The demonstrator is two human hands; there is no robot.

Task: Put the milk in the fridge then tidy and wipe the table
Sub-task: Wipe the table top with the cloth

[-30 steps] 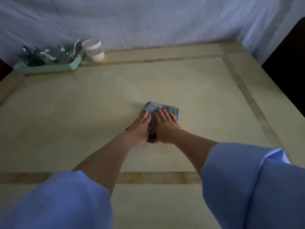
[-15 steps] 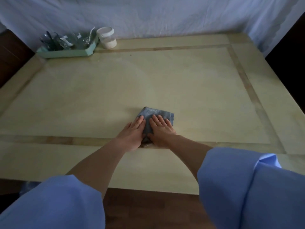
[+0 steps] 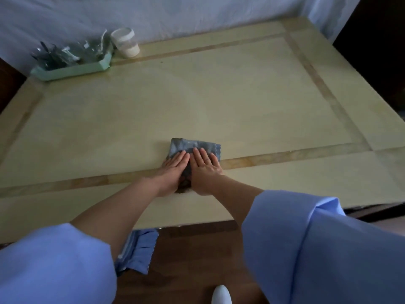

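A folded grey-blue cloth [image 3: 194, 145] lies on the pale yellow table [image 3: 208, 95], near its front inlaid stripe. My left hand [image 3: 175, 170] and my right hand [image 3: 205, 170] press flat on the cloth side by side, fingers stretched forward. The near part of the cloth is hidden under my palms. No milk is in view.
A mint-green tray [image 3: 72, 70] with glassware stands at the far left corner, a white-lidded jar [image 3: 126, 42] beside it. A white drape [image 3: 175, 14] hangs behind the table. Below the front edge are dark wooden floor, blue fabric [image 3: 138, 253] and a white shoe tip [image 3: 221, 295].
Both hands have drawn the cloth back toward the table's front edge. My view has pulled back, so the front edge and the floor now show.
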